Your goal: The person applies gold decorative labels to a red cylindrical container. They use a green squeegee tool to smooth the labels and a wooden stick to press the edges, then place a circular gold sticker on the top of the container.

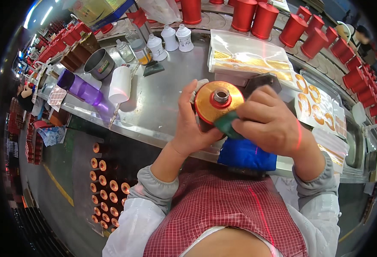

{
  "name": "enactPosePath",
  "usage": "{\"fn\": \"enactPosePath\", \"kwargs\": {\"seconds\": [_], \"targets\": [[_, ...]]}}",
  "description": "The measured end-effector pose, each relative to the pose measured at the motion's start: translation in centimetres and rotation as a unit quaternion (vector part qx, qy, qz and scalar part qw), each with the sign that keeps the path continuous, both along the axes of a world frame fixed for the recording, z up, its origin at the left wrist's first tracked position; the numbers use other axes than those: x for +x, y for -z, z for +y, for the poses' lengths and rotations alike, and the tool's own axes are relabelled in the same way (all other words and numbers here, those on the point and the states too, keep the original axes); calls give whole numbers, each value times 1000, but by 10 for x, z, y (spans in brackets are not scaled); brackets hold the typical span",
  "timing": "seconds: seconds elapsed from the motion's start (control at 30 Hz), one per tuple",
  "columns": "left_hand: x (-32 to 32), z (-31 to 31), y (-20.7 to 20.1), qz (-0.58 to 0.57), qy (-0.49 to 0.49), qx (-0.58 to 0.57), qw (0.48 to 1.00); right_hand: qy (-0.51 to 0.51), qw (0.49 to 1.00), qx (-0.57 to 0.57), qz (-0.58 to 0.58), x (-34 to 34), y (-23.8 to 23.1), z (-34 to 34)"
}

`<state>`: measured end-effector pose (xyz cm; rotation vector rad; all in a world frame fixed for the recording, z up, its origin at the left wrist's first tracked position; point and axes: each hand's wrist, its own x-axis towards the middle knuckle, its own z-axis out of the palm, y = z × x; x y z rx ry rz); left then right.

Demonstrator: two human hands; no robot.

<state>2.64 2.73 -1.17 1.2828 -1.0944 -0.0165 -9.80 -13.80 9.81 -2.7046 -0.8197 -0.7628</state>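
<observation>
My left hand (186, 124) is wrapped round the side of a bottle with a gold, red-edged shoulder (210, 92) and a bare threaded neck. The bottle's neck points up toward me; most of its body is hidden below the shoulder. In my right hand (272, 122) a flat green scraper (227, 125) is pinched between thumb and fingers. Its edge lies against the near right part of the gold shoulder. Just below both hands, at the table's front edge, sits a blue cloth-like pad (248, 154). A dark block-shaped object (263, 80) stands behind my right hand.
Gold ring labels (310, 107) on sheets lie right, with more stacked sheets (248, 53) behind. White bottles (170, 37), a paper roll (120, 84), a purple bottle (79, 87) and a grey pot (99, 64) stand left. Red bottles (264, 19) line a conveyor; several gold-topped bottles (104, 195) stand below left.
</observation>
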Motion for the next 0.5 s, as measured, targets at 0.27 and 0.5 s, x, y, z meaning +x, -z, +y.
{"fn": "enactPosePath", "kwargs": {"seconds": [0.27,0.5], "targets": [[4,4,-5,93,70,13,993,-28,958,259,122,-19,-1,-7],[-7,-1,-16,125,110,-33,985,235,783,561,129,-3,42,-8]]}}
